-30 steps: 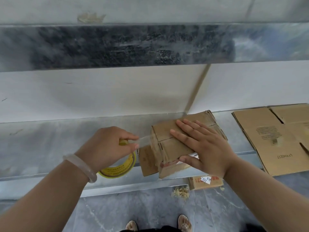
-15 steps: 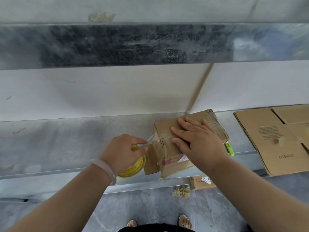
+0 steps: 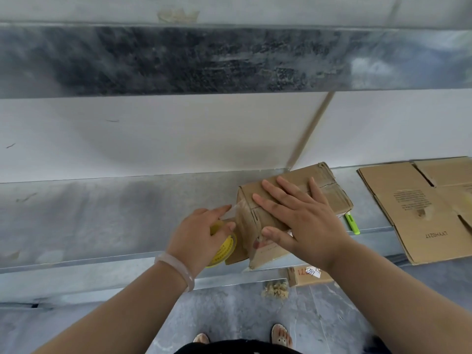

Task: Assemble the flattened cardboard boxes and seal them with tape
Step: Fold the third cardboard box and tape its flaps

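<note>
- One brown corrugated cardboard box [image 3: 293,198] is pressed onto the grey metal shelf [image 3: 102,221] by the flat, spread-fingered right hand [image 3: 301,221].
- One yellow-cored tape roll [image 3: 224,247] is gripped by the left hand [image 3: 196,238], its clear strip stuck to the box's end.
- Two flattened boxes [image 3: 419,208] lie well to the right.

tape roll [image 3: 226,250] half hidden, flat cardboard [image 3: 413,208] cropped

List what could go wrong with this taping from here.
1. The clear tape strip runs free between the tape roll gripped by the left hand and the box. It could twist or wrinkle before it is pressed down.
2. The box sits at the front edge of the shelf, steadied only by the flat right hand. A hard pull on the tape might drag it off.
</note>
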`<state>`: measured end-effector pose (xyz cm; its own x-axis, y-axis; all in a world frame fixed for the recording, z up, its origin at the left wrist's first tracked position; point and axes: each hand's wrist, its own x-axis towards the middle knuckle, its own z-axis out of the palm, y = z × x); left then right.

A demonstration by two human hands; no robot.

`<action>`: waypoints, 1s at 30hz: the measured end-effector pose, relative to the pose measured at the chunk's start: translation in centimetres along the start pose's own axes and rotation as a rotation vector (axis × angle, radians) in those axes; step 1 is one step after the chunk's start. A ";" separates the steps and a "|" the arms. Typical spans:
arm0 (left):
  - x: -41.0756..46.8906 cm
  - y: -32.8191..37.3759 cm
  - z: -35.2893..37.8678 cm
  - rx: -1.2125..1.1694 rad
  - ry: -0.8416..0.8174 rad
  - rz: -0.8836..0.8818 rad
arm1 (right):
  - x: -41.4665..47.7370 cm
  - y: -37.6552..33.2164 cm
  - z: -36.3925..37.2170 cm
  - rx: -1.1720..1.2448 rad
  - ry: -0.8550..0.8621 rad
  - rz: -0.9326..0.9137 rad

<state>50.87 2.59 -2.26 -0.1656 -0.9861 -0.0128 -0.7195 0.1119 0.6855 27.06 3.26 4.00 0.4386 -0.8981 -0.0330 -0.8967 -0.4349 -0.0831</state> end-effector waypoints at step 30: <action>1.3 2.2 2.4 -0.100 0.204 -0.014 | -3.0 13.6 6.5 0.384 0.074 0.937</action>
<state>47.47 1.87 -2.46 -0.0087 -0.9930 0.1175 -0.6485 0.0951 0.7553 13.95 0.48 -3.55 -0.4478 -0.8741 -0.1884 -0.7919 0.4855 -0.3703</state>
